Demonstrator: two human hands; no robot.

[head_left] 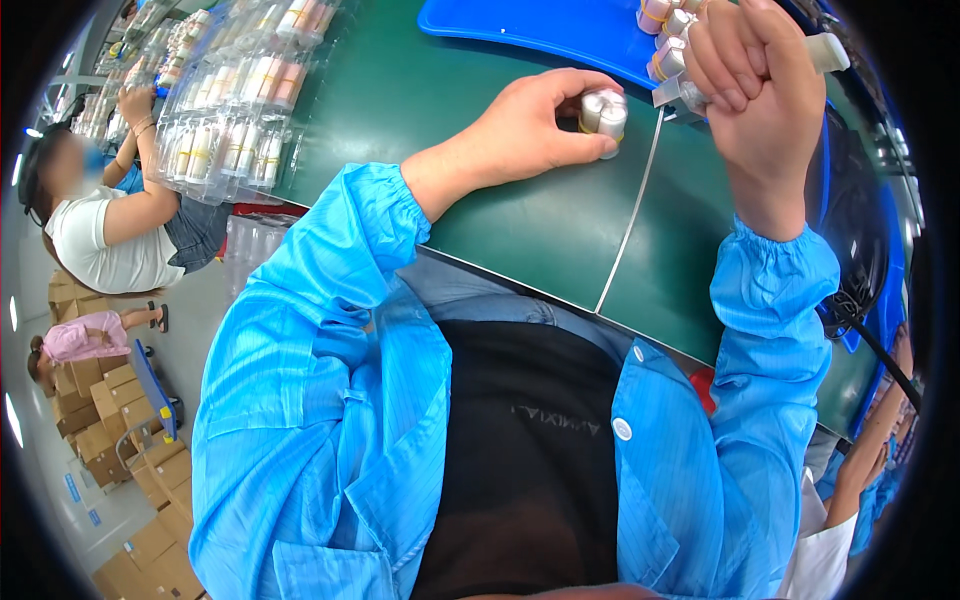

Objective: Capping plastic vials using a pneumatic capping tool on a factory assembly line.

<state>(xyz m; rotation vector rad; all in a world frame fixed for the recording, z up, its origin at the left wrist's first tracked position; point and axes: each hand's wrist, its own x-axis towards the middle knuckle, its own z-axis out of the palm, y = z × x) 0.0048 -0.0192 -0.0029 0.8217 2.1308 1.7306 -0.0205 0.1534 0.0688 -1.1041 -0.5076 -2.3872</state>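
My left hand (pixel 530 125) is closed around a small bundle of white cylindrical tubes (pixel 603 118), which stands over the green table with a yellow band around it. At the upper right, my right hand (pixel 755 80) is raised with its fingers curled in a fist. A cream-coloured cylindrical end (pixel 828 52) sticks out past its thumb side. Below its fingers shows a clear, glassy piece (pixel 682 95). The fingers hide how these two parts join. Beside the right hand, several similar banded bundles (pixel 668 58) sit at the blue tray's edge.
A blue tray (pixel 540 30) lies at the far side of the green table (pixel 400 90). Clear plastic trays of banded tubes (pixel 235 110) are stacked at the left. A co-worker (pixel 120 220) works beyond them. Cardboard boxes (pixel 120 400) stand on the floor. A black rounded object (pixel 860 210) is at right.
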